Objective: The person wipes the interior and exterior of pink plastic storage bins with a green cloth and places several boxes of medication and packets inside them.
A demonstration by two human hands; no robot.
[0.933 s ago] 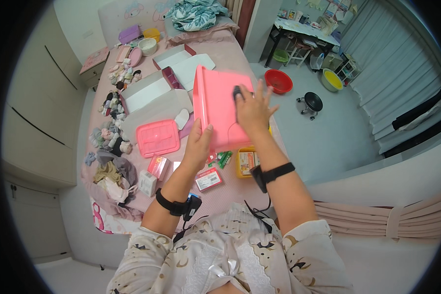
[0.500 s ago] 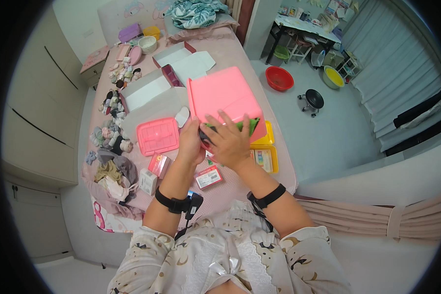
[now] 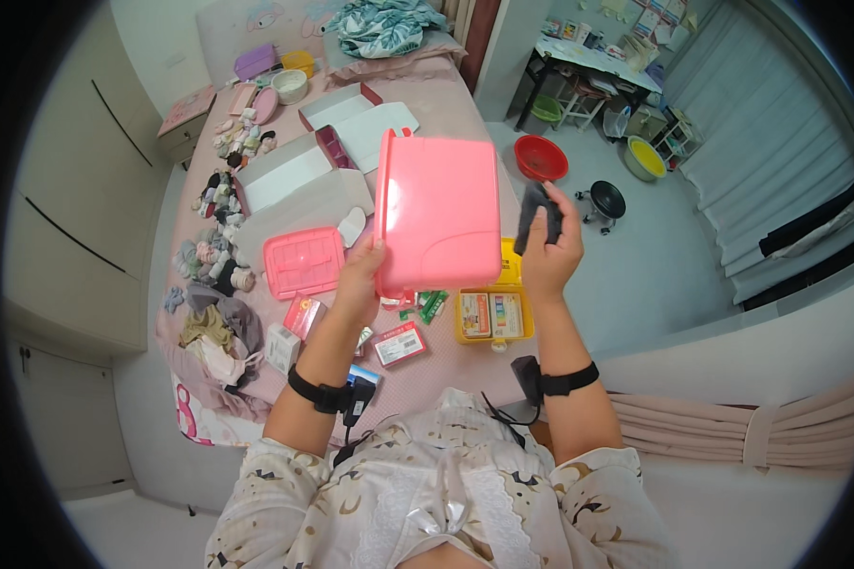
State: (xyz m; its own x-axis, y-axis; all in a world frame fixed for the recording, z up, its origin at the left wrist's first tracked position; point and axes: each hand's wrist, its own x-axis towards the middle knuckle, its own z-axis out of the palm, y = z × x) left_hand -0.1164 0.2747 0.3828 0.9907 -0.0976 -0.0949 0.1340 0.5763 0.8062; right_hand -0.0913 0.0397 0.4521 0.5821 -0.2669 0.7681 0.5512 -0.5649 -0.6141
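Right hand off the bin
The right hand, earlier against the bin, has withdrawn rightward, its fingers closed on a black object. The bin, between the hands, is now held by the left hand alone, gripping the rim.

Soft, fairly bright light falls evenly, with faint shadows. Just right of the left hand, a pale sheen lies on the pink bin. Far beyond the right hand, the curtain bows (fisheye stretch) toward blackened corners. Fine print below the left hand looks soft.
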